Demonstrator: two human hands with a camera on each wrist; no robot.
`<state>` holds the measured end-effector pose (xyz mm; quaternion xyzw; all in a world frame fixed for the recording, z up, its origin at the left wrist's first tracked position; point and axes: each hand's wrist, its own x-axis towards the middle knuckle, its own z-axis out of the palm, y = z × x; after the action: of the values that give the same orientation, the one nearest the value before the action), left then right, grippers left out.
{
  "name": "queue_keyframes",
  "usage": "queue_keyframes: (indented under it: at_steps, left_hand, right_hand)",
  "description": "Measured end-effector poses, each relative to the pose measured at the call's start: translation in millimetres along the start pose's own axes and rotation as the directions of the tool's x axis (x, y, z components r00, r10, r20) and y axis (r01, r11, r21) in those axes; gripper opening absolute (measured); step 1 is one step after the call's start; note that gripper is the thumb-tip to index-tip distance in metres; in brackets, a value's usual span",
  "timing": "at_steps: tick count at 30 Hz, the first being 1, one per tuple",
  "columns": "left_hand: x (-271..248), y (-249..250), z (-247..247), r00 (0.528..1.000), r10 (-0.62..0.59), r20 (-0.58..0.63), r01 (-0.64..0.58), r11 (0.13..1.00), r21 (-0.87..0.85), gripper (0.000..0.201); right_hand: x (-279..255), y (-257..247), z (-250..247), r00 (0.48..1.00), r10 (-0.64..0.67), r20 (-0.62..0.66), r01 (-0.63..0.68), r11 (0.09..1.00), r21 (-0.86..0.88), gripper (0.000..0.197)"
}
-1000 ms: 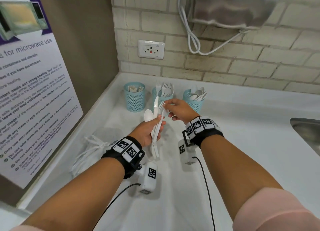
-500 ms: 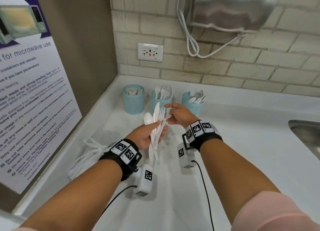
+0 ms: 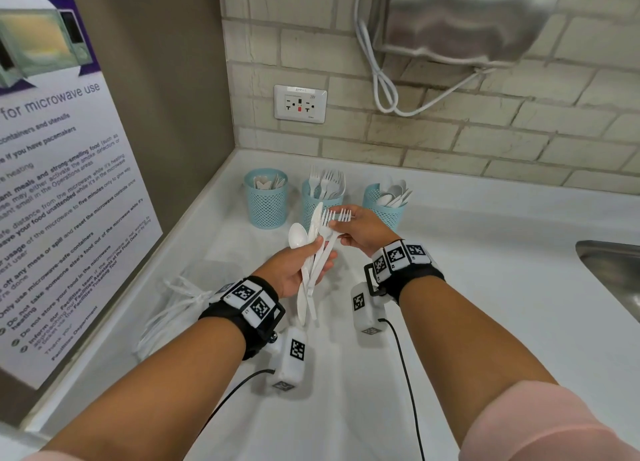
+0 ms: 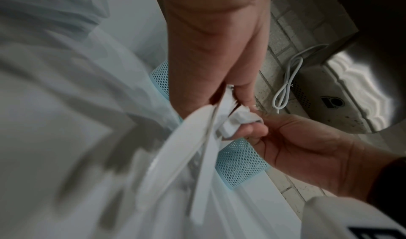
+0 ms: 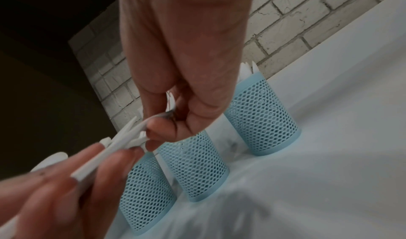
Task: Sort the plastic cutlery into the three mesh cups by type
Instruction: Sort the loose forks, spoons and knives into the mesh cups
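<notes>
My left hand (image 3: 301, 263) grips a bundle of white plastic cutlery (image 3: 311, 249), a spoon, a knife and forks, by the handles. My right hand (image 3: 349, 230) pinches a white fork (image 3: 341, 218) near its head, close to the top of the bundle; the wrist views show its fingers (image 5: 162, 133) curled on the fork. Three light-blue mesh cups stand behind on the counter: the left cup (image 3: 266, 201) with knives, the middle cup (image 3: 320, 201) with forks, the right cup (image 3: 384, 206) with spoons. The cups (image 5: 193, 169) also appear in the right wrist view.
A clear plastic bag (image 3: 180, 305) lies on the white counter (image 3: 485, 270) at left. A steel sink (image 3: 616, 270) is at the right edge. A brick wall with an outlet (image 3: 300, 103) and a metal dispenser (image 3: 460, 17) rises behind. A poster panel (image 3: 62, 183) bounds the left.
The right hand has drawn the fork head a little to the right, away from the bundle. The left hand keeps its hold; the view shifted slightly.
</notes>
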<state>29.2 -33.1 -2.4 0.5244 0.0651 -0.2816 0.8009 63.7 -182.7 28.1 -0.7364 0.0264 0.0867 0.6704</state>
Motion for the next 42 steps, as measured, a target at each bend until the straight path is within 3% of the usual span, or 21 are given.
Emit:
queue_keyframes:
  at_steps: [5, 10, 13, 16, 23, 26, 28, 31, 35, 38, 42]
  left_hand:
    - [0.3, -3.1, -1.8, 0.999, 0.032, -0.011, -0.032, 0.999, 0.024, 0.026]
    - [-0.9, -0.7, -3.0, 0.999, 0.052, -0.005, -0.052, 0.998, 0.035, 0.034]
    - [-0.3, -0.6, -1.3, 0.998, 0.064, -0.006, -0.064, 0.995, 0.081, 0.037]
    - [2.4, -0.9, -1.0, 0.997, 0.079, -0.014, -0.078, 0.993, 0.083, 0.034]
    - [5.3, 3.6, 1.6, 0.993, 0.113, -0.025, -0.112, 0.992, 0.051, 0.036]
    - [7.9, 2.6, -0.1, 0.994, 0.097, -0.056, -0.093, 0.993, 0.066, 0.034]
    - [10.1, 2.9, -3.6, 0.993, 0.078, -0.083, -0.075, 0.996, 0.039, 0.031]
    - [12.8, 7.3, -8.9, 0.99, 0.07, -0.122, -0.071, 0.998, -0.002, 0.03]
    - [15.6, 13.3, -11.0, 0.984, 0.095, -0.15, -0.098, 0.995, -0.011, 0.03]
    - [18.5, 16.0, -11.1, 0.98, 0.1, -0.172, -0.107, 0.994, -0.027, 0.031]
    - [23.3, 18.2, -10.7, 0.977, 0.111, -0.185, -0.113, 0.994, -0.005, 0.031]
  right_hand:
    - [4.3, 1.1, -0.8, 1.0, 0.014, 0.022, -0.013, 0.999, -0.029, 0.009]
    - [7.6, 2.7, -0.8, 0.995, 0.032, -0.098, -0.043, 0.992, -0.121, 0.02]
    - [8.4, 2.4, 2.3, 0.995, 0.009, -0.102, -0.029, 0.98, -0.199, 0.029]
    - [12.4, 2.0, 5.3, 0.994, 0.048, -0.094, -0.059, 0.991, -0.121, 0.034]
    - [16.6, 3.9, 2.9, 0.99, 0.071, 0.125, -0.076, 0.996, 0.037, 0.009]
    - [20.0, -1.7, 2.3, 0.998, 0.056, 0.024, -0.057, 0.998, 0.038, 0.01]
    - [24.2, -11.0, -0.7, 0.995, -0.025, -0.095, 0.029, 0.999, 0.041, 0.013]
    - [33.4, -31.2, -8.5, 0.934, -0.193, -0.3, 0.205, 0.979, 0.01, 0.015]
    - [46.3, -55.2, -15.9, 0.775, -0.337, -0.534, 0.35, 0.933, -0.081, 0.014]
    - [54.2, -58.8, -16.8, 0.678, -0.419, -0.604, 0.388, 0.902, -0.19, 0.026]
    - [64.1, -53.7, -10.6, 0.614, -0.498, -0.612, 0.411, 0.864, -0.29, 0.027]
